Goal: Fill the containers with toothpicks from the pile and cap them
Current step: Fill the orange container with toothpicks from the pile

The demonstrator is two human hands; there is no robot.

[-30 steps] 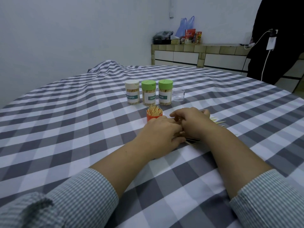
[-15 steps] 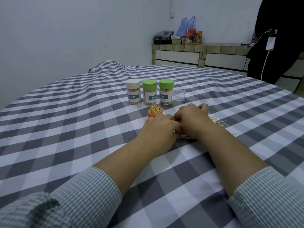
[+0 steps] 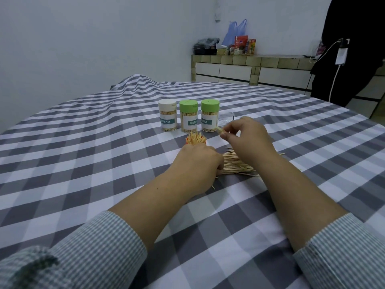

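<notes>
Behind pile (image 3: 233, 163): three capped jars (image 3: 189, 119) full; orange container (image 3: 195, 140) bristling; right hand (image 3: 248, 136) pinches toothpicks (image 3: 219, 129); left hand (image 3: 198, 167) grips pile.

Your work surface is a table under a grey-and-white checked cloth (image 3: 87, 163). At 12 o'clock stand three capped containers (image 3: 188, 118), a clear cap (image 3: 226, 119) beside them; nearer you, an orange container (image 3: 194, 140) and the toothpick pile (image 3: 235, 164).
</notes>
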